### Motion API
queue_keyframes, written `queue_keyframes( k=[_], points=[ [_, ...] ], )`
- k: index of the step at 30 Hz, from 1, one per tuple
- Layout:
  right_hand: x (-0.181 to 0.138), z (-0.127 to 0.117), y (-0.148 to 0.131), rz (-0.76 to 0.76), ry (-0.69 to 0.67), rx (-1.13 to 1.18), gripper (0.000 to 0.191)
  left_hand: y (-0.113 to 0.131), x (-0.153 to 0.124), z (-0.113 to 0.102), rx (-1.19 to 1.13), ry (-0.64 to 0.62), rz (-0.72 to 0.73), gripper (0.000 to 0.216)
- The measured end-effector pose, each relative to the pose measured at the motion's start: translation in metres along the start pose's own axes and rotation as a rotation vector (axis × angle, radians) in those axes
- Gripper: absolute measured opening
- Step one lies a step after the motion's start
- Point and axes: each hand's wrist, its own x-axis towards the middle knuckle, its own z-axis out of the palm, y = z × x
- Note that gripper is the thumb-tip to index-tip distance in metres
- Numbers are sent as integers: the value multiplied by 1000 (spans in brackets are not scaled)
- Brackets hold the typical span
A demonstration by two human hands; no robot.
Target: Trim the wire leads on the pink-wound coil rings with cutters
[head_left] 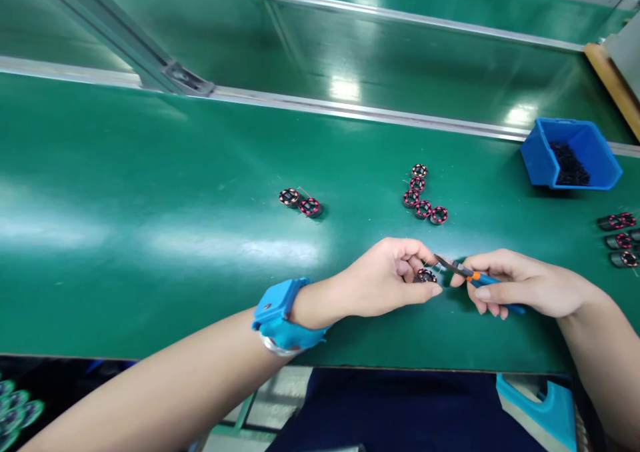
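Note:
Between the fingers of my left hand [387,275] is a small motor stator [427,277], a dark ring with copper windings and thin wire ends sticking out. A blue wrist strap [287,315] is around my left wrist. My right hand [520,282] is closed around pliers [483,280] with blue and orange handles. Their pointed dark jaws reach to the wires just above the stator; whether they touch a wire I cannot tell. Beyond my hands, several similar stators [423,209] with pink and black tops lie in a bent row.
Two stators [310,207] lie on the green table [150,172] to the left. More stators [620,241] stand at the right edge. A blue bin [543,155] with small black parts stands at the back right. A metal rail [350,109] runs behind.

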Motion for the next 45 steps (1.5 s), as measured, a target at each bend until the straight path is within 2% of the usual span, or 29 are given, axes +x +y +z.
queue_keyframes(
  k=[4,22,45],
  points=[
    [-1,1,-3,-4,-7,-28,22,2,0,0,0,-9,-15,31],
    [-4,5,-7,32,25,-116,19,2,0,0,-62,-28,-13,31],
    [-4,8,-9,3,50,-178,22,2,-1,1,-51,-7,-31,29]
  ],
)
